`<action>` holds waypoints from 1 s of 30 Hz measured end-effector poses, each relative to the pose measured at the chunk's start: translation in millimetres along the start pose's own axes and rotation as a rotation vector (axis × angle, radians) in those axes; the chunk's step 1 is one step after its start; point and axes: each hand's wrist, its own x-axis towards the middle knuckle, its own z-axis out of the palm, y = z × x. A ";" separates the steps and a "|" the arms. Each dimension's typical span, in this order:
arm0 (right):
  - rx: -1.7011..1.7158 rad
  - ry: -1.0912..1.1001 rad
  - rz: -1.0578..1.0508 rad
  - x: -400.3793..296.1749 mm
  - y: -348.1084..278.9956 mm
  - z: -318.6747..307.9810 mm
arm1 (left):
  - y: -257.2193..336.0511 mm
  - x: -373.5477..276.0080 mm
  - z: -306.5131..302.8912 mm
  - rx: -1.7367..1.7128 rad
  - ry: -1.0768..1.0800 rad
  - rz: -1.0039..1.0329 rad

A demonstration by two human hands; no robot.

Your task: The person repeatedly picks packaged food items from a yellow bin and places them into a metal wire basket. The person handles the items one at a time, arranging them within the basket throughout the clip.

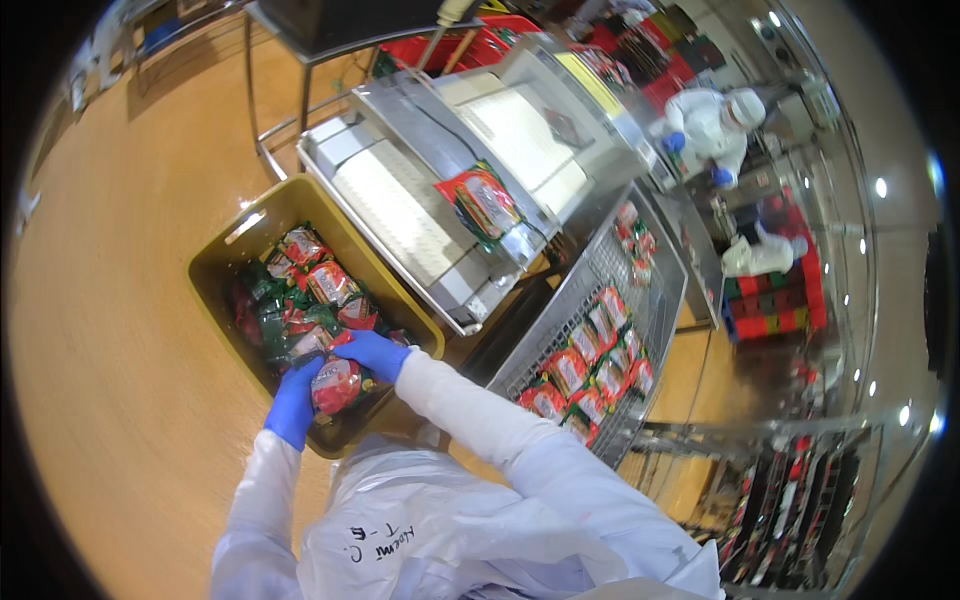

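Observation:
In front of me a deep mustard-yellow plastic crate (pixel 232 244) holds several red-and-green plastic food packets (pixel 330 283). Both my hands reach into its near end, in blue gloves. My left hand (pixel 294 401) grips the left edge of a packet (pixel 337 384) with a printed front. Above that same packet, my right hand (pixel 377 355) pinches red film at its upper end. Just beyond the crate, another packet (pixel 484 202) lies across the metal divider of a machine with white conveyor belts (pixel 405 206).
A long metal tray with a wire-mesh belt (pixel 600 262) bears several similar packets (pixel 566 371) to my right. Co-workers in white (pixel 712 124) stand farther off near stacked crates (pixel 776 300). A rack (pixel 795 502) stands at lower right. Orange-brown floor (pixel 135 322) lies left.

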 end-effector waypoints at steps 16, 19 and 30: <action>0.811 0.650 -0.880 -437.6 17.0 -107.3 | -204.0 -34.3 361.0 0.741 -0.808 -0.033; 0.832 0.873 -1.021 -447.2 46.2 -149.2 | -262.7 -19.5 373.3 0.852 -0.904 -0.035; -1.015 1.445 -0.236 -592.6 32.7 -353.6 | -309.1 -21.0 380.7 1.144 -0.741 0.032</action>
